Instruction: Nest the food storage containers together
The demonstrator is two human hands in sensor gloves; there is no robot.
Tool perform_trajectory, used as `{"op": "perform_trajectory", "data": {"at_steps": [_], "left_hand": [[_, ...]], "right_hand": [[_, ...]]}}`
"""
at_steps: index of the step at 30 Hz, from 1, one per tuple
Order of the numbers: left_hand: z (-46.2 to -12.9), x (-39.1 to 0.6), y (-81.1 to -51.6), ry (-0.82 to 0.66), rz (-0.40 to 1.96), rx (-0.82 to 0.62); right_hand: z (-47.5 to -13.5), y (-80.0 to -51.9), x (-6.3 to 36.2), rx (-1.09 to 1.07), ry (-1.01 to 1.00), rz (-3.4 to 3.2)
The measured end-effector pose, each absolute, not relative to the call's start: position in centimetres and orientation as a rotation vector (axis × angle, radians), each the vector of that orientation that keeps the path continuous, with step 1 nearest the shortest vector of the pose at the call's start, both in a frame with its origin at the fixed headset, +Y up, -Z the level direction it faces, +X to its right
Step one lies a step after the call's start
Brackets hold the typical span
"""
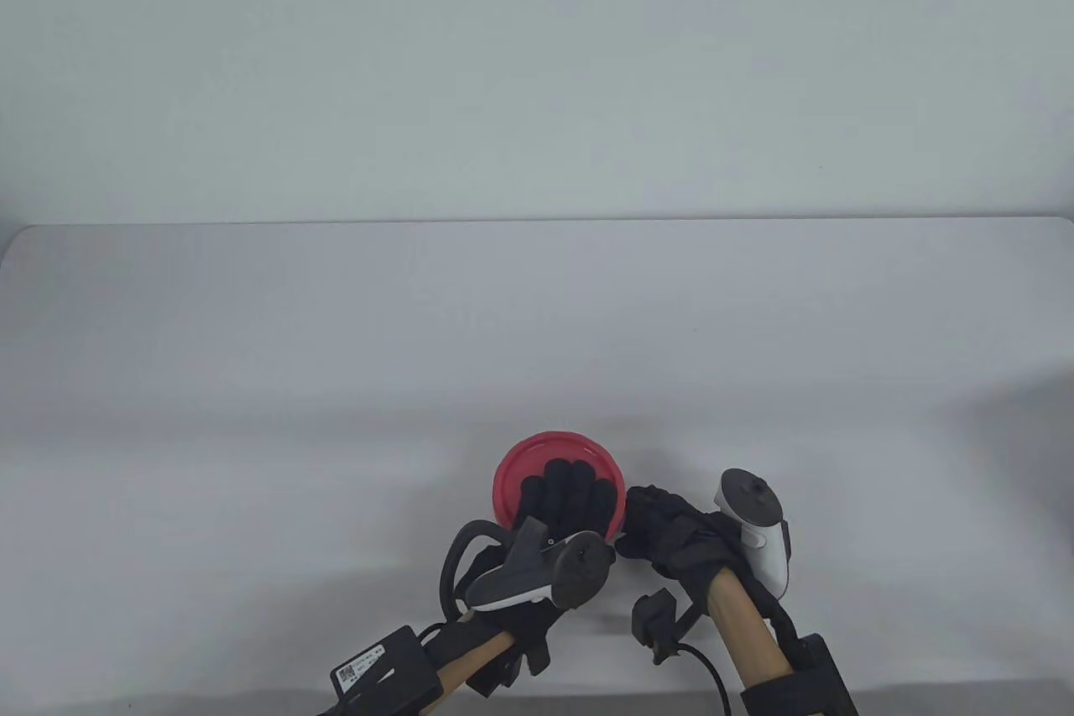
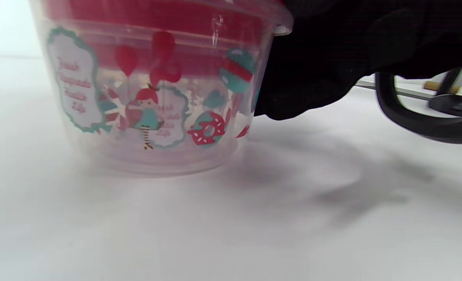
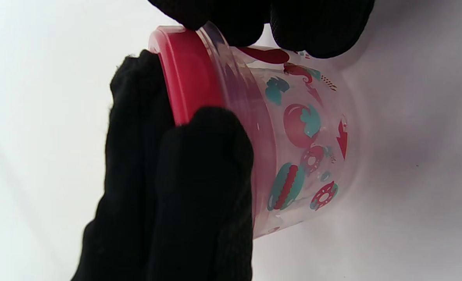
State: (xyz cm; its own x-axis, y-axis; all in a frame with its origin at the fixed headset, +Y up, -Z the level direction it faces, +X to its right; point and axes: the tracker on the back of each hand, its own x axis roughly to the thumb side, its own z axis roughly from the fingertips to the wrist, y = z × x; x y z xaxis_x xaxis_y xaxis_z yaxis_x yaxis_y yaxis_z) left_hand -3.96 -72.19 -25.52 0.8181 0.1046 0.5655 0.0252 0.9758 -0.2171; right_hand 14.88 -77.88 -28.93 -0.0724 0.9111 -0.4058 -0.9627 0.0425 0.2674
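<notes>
Your container (image 2: 156,101) is clear plastic printed with donuts, macarons, balloons and a small figure; the script in its framed labels is too blurred to read. It stands upright on the white tabletop (image 1: 252,380) near the front edge, closed by a red lid (image 1: 537,456), and at least one more clear wall shows nested inside it. Your left hand (image 1: 564,502) lies flat on the lid, fingers (image 1: 579,474) straight and together. Your right hand (image 1: 671,531) sits at the container's right side, its fingers (image 3: 316,27) curled against the rim and wall, gripping it.
</notes>
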Motion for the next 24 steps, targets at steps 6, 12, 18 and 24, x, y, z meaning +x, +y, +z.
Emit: {"op": "perform_trajectory", "data": {"at_steps": [6,12,18,24], "left_hand": [[-25.8,-5.0,-71.7,-0.73,0.09,-0.247],[-25.6,-4.9,-71.7,-0.694,0.065,-0.211],[-26.2,-6.0,-70.2,-0.588,0.122,-0.124],[-27.2,-11.4,-65.7,-0.385,0.248,0.021]], "right_hand": [[-29.0,-77.9,14.9,-0.129,0.538,1.552],[-29.1,-78.0,15.1,-0.084,0.596,1.546],[-29.1,-75.8,16.5,-0.082,0.363,1.856],[-29.1,-69.8,18.4,0.033,-0.102,2.319]]}}
